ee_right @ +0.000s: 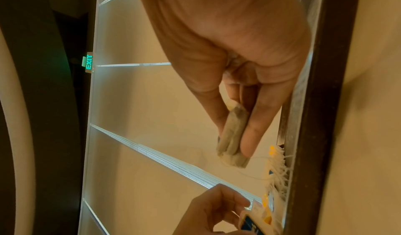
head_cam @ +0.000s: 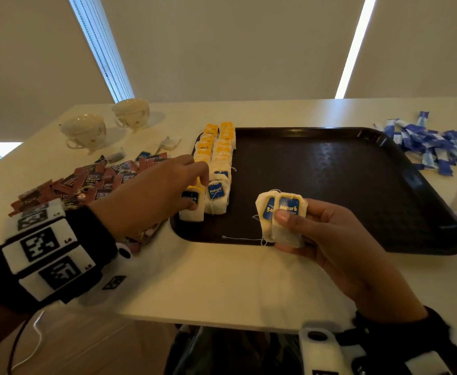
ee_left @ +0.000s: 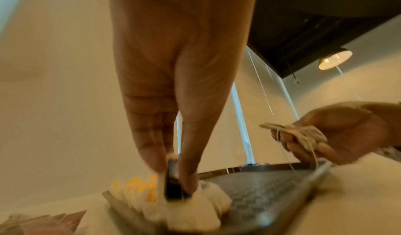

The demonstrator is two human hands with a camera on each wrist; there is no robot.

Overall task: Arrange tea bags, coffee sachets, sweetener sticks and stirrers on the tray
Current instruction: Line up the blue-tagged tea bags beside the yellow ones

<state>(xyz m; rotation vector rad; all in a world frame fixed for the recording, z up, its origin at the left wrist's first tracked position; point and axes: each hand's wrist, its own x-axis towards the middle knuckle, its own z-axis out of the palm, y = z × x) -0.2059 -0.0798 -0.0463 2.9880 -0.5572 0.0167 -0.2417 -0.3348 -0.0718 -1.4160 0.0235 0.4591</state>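
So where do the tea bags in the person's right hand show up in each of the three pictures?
Head: the held tea bags sit lower centre, over the tray's near edge.
Left wrist: at the right edge, seen edge-on.
Right wrist: centre, pinched between fingers.
Shared landmark: the rows of tea bags on the tray.

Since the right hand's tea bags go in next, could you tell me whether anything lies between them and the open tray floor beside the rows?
Nothing visible does. The right hand holds two tea bags over the tray's near edge; only a loose string lies on the dark floor right of the two rows.
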